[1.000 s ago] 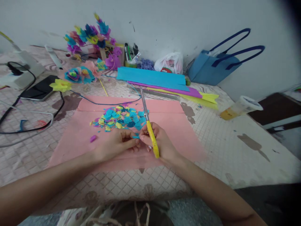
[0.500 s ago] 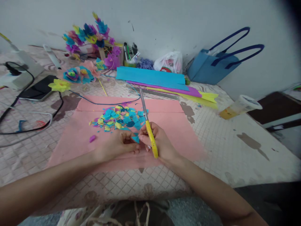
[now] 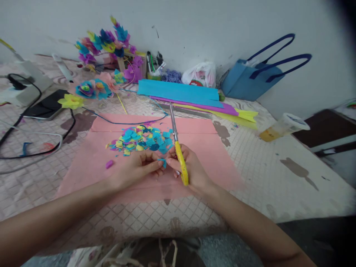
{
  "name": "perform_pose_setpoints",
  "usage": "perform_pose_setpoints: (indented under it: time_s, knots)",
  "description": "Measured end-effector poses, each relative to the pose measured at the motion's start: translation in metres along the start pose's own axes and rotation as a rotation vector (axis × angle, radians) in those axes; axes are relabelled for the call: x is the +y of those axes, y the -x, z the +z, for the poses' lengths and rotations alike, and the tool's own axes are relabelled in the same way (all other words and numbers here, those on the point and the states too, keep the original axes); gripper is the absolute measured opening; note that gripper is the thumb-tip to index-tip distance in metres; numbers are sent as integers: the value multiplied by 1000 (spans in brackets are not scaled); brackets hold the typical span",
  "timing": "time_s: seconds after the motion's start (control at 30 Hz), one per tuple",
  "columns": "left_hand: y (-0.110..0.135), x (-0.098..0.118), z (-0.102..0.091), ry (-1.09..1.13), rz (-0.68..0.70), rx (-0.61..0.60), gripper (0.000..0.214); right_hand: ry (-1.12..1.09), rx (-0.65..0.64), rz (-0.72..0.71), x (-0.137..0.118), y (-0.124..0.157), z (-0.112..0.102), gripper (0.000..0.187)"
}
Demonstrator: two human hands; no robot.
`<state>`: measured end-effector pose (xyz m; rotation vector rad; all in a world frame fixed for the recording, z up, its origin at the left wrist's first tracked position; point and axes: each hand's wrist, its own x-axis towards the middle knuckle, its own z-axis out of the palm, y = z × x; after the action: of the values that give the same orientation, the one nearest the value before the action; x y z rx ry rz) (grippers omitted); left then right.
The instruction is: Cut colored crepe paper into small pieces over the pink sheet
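Observation:
Between thumb and fingers, my left hand [image 3: 144,164] pinches a small blue piece of paper [image 3: 164,162]. Close beside it, my right hand [image 3: 189,167] is closed around yellow-handled scissors [image 3: 181,163], whose blades point away from me. The right fingertips are near the paper's edge; I cannot tell whether they touch it. Just beyond both hands, a pile of blue, yellow and purple paper scraps [image 3: 150,139] lies on a pink sheet [image 3: 91,170]. A small purple piece [image 3: 109,164] rests left of the left hand.
Folded blue paper [image 3: 178,91] lies at the back over purple and yellow sheets. Paper flowers [image 3: 107,42] stand back left. A phone [image 3: 46,105] and cables are at left. A blue bag [image 3: 250,79] and a plastic cup [image 3: 283,127] stand at right.
The blue paper piece has turned and shows smaller between the fingers, slightly higher. The scissors have shifted a little to the right with my right hand.

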<state>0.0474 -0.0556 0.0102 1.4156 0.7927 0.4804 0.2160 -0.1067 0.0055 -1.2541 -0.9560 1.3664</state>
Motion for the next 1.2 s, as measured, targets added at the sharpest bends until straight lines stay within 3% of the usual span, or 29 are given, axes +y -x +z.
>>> perform_pose_setpoints:
  time_s: [0.4,0.77,1.2]
  knots:
    - [0,-2,-5,22,3,-19,21,-71,-36,55,-6,-3,-3,28]
    - [0,1,-4,24,-18,-50,21,2,-104,74,-5,0,-2,33]
    - [0,2,-5,-1,-17,-9,25,-31,-74,84,-7,1,-2,29]
